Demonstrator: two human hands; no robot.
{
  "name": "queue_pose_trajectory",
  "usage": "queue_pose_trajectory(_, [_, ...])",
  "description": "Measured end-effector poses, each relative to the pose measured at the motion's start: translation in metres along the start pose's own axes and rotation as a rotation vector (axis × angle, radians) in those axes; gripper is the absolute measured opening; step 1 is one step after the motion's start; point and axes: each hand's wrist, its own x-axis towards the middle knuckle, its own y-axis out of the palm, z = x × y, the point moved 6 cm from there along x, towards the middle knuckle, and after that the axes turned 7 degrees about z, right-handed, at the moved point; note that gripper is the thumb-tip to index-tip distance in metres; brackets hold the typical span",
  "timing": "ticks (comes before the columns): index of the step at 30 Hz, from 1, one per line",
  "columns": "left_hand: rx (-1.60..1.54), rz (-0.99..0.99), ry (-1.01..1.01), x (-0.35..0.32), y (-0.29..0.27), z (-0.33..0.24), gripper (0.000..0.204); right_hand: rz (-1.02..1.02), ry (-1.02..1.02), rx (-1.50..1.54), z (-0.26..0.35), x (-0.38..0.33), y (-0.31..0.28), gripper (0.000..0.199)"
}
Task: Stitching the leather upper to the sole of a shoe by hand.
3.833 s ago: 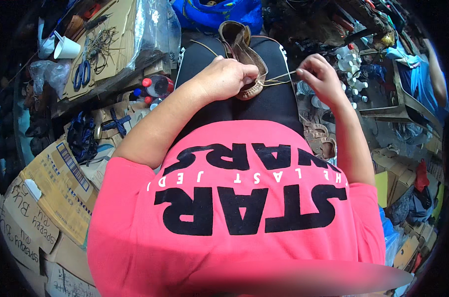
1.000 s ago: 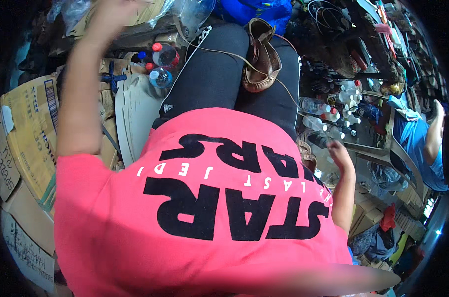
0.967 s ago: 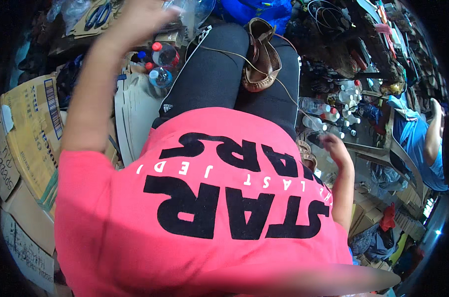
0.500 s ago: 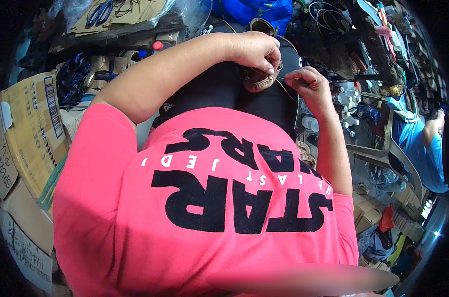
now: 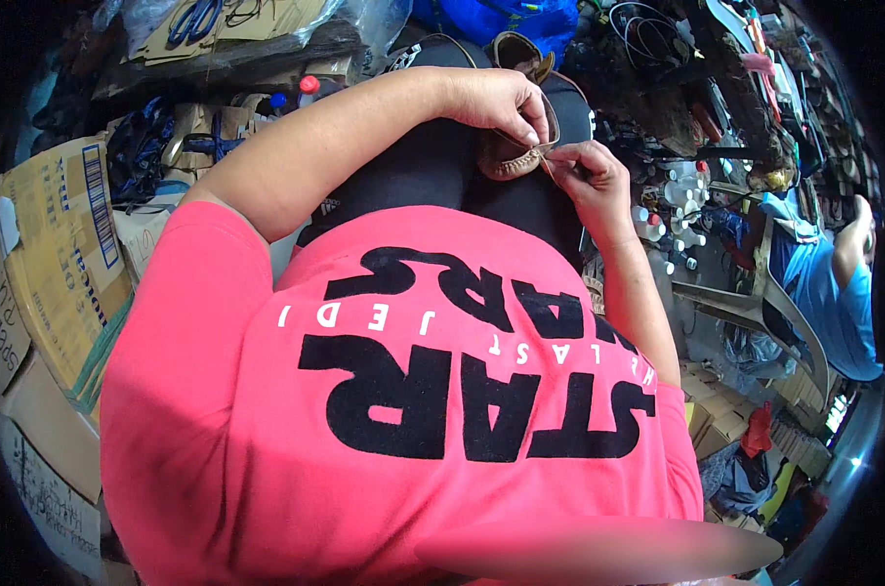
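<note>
A brown leather sandal (image 5: 516,154) lies across my lap on dark trousers. My left hand (image 5: 493,101) holds it from above, fingers curled over its edge. At the sandal's near edge my right hand (image 5: 591,178) pinches something thin, too small to make out, just beside my left fingertips. The two hands almost touch. My pink printed shirt fills the lower half of the view.
Cardboard boxes (image 5: 57,256) stack up at my left. Blue-handled scissors (image 5: 194,16) lie on a board at the top left, small bottles (image 5: 304,88) below them. More small bottles (image 5: 679,210) crowd the right, where a person in a blue shirt (image 5: 829,293) sits.
My left arm was raised high toward the top left a second ago and has come down onto the sandal. My right hand rose from my right side to meet it.
</note>
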Motion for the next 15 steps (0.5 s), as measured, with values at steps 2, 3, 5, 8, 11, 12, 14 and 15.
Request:
queue_pose_trajectory(2, [0.017, 0.061, -0.038, -0.002, 0.002, 0.001, 0.022, -0.007, -0.023, -0.060, 0.007, -0.004, 0.001, 0.017])
queue_pose_trajectory(3, [0.016, 0.060, -0.036, -0.002, 0.001, 0.000, 0.022, -0.010, -0.026, -0.094, 0.012, -0.005, 0.002, 0.017])
queue_pose_trajectory(5, [0.091, 0.123, -0.048, -0.002, 0.002, -0.004, 0.024, -0.011, -0.026, -0.129, 0.018, -0.006, 0.001, 0.016])
queue_pose_trajectory(8, [0.112, 0.163, -0.051, 0.003, 0.004, -0.001, 0.024, 0.015, -0.040, -0.222, 0.027, -0.006, -0.001, 0.016])
queue_pose_trajectory(11, [0.138, 0.185, -0.039, 0.004, 0.005, -0.002, 0.026, 0.129, -0.026, -0.351, 0.041, 0.002, -0.001, 0.017])
queue_pose_trajectory(12, [0.135, 0.190, -0.040, 0.004, 0.005, -0.003, 0.026, 0.221, -0.030, -0.470, 0.047, 0.006, 0.001, 0.018])
queue_pose_trajectory(14, [0.220, 0.192, -0.025, 0.002, 0.006, -0.006, 0.029, 0.318, -0.030, -0.589, 0.057, 0.012, 0.001, 0.020])
queue_pose_trajectory(15, [0.218, 0.195, -0.024, 0.002, 0.008, -0.006, 0.029, 0.377, -0.015, -0.635, 0.060, 0.015, 0.002, 0.020])
